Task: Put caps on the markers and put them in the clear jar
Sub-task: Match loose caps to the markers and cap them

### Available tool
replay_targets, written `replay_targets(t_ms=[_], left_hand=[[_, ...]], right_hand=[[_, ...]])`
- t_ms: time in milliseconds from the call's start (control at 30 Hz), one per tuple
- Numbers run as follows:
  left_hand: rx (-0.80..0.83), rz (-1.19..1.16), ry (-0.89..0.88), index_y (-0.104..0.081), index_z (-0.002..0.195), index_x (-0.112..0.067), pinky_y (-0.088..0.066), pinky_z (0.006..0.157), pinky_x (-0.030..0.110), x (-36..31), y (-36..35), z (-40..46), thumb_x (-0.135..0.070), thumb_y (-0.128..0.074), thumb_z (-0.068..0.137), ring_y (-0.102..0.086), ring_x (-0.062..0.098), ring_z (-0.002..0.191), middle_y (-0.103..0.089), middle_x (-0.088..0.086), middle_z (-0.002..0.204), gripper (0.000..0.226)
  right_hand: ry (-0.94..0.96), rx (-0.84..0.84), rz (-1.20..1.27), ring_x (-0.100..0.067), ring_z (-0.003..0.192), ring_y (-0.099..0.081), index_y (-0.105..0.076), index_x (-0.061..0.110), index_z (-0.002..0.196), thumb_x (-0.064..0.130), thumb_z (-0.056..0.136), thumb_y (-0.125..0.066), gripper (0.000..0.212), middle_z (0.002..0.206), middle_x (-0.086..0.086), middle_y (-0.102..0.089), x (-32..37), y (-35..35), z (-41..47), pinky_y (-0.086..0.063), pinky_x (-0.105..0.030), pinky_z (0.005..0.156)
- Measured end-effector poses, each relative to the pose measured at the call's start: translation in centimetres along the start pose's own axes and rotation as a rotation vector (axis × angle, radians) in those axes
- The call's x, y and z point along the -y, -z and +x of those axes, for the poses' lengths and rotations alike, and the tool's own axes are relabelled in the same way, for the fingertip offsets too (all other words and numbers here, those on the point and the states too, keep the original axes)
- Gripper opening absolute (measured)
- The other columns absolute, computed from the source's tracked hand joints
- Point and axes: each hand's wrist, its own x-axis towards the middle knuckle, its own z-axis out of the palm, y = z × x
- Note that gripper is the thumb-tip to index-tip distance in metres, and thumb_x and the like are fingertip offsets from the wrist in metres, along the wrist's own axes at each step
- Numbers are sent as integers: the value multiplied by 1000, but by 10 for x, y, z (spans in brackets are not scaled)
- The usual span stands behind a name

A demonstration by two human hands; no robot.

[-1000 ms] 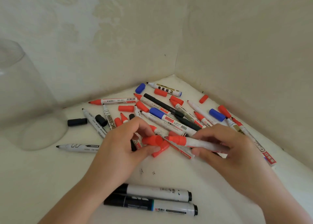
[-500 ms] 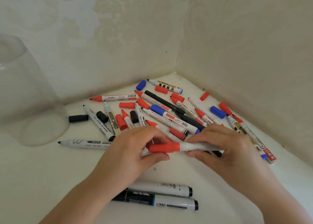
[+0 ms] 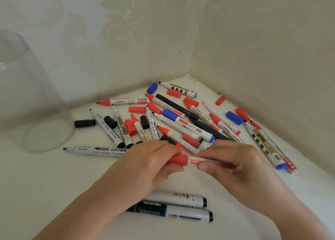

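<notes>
Both hands meet in the middle of the white table (image 3: 45,181), forearms reaching in from the lower corners. The left hand (image 3: 150,165) curls its fingers and thumb around a red cap (image 3: 178,159); the right hand (image 3: 233,161) pinches the white barrel of a red marker (image 3: 196,161) between thumb and bent fingers. Cap and barrel lie in one line, the cap's mouth against the marker's red front end; whether it is fully seated cannot be told.

The clear jar (image 3: 27,101) stands at the far left, well apart from the hands, upright against the wall, and nothing shows inside it.

Behind the hands, in the corner of the walls, lies a loose heap of uncapped markers (image 3: 183,125) with red, blue and black caps scattered among them, including a black cap (image 3: 84,123) near the jar and a blue cap (image 3: 152,88) at the back. One barrel reads "WHITEBOARD" (image 3: 121,125); a black-tipped marker (image 3: 96,150) just left of the left hand bears "M6103". Another red marker (image 3: 123,101) shows a barcode. Near the wrists lie two capped black markers (image 3: 181,206) side by side, the closer one printed "M&G".
</notes>
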Motion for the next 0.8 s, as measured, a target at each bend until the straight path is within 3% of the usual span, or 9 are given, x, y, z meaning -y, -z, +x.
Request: replay_targets(t_ms=[67,233,367,467,533,633,800], left_hand=[[8,23,-16,-63,93,-14,-36,69,9,0,0,0,-38,-46,85,-50,3,72,-62,-8,77,31],[60,63,-33,-66,90,-15,-43,65,15,5,0,-1,-40,-46,83,-55,2,66,-63,-8,73,33],[32,-9,17,-65,94,-27,-45,66,19,9,5,-2,-51,-48,82,-53,-1,69,-62,-16,75,32],[30,-131,142,-68,87,-35,-47,64,20,9,11,-2,-68,-50,70,-57,2,75,-61,-17,75,41],[-32,-182,238,-67,84,-37,-47,66,19,14,14,-3,-72,-45,69,-58,2,81,-62,-19,80,45],[-147,-81,322,-64,79,-38,-44,62,17,24,18,-4,-64,-40,77,-58,2,78,-62,-20,74,35],[-92,-4,325,-63,80,-37,-45,61,22,25,14,-3,-47,-49,78,-56,-1,70,-60,-20,73,18]], right_hand=[[-44,30,57,-3,68,-57,-72,32,93,47,81,-60,23,76,18,-62,1,-1,1,-38,-7,55],[-104,65,28,-4,79,-59,-71,34,92,57,73,-48,38,89,19,-62,1,-7,1,-45,-14,64],[-147,42,62,-2,81,-60,-70,37,90,57,70,-52,33,89,20,-64,2,-5,3,-46,-15,66],[-138,114,21,-4,82,-59,-68,39,92,47,77,-60,19,84,17,-65,4,-3,3,-48,-19,69],[-114,178,-62,0,91,-56,-67,38,99,34,81,-60,20,87,20,-64,3,-4,2,-47,-18,78],[-86,196,-159,3,100,-50,-64,38,109,30,83,-58,27,97,21,-62,1,-9,1,-43,-14,85],[-25,244,-121,7,90,-49,-63,36,110,39,84,-59,27,99,18,-61,9,-22,4,-40,-8,83]])
